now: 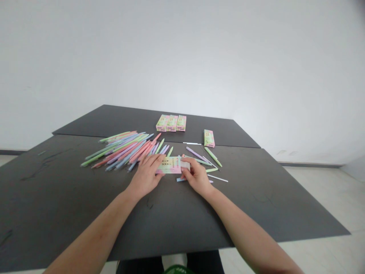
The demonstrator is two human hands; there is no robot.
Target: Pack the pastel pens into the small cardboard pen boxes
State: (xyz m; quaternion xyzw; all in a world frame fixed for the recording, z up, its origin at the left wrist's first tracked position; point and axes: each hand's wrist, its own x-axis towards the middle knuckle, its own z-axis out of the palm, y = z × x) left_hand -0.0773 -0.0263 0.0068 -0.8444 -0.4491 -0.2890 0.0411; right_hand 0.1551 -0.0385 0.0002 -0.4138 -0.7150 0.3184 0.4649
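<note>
Between my hands lies a small pink, yellow and green printed carton (170, 166), turned sideways just above or on the dark table. My left hand (144, 172) has its fingers closed on the carton's left end. At the right end, my right hand (196, 176) pinches a pale end flap (185, 165). Whether anything is inside the carton is hidden. Pastel pens (125, 150) form a big pile left of the carton, partly behind my left hand. Several loose pens and thin white sticks lie around my right hand, among them a purple pen (195, 153) and a green pen (213, 156).
Three matching cartons (172, 123) stand side by side toward the back of the dark table (182, 224). Another carton (209, 138) sits farther right, near the seam between the table panels. A white wall (182, 53) rises behind the table.
</note>
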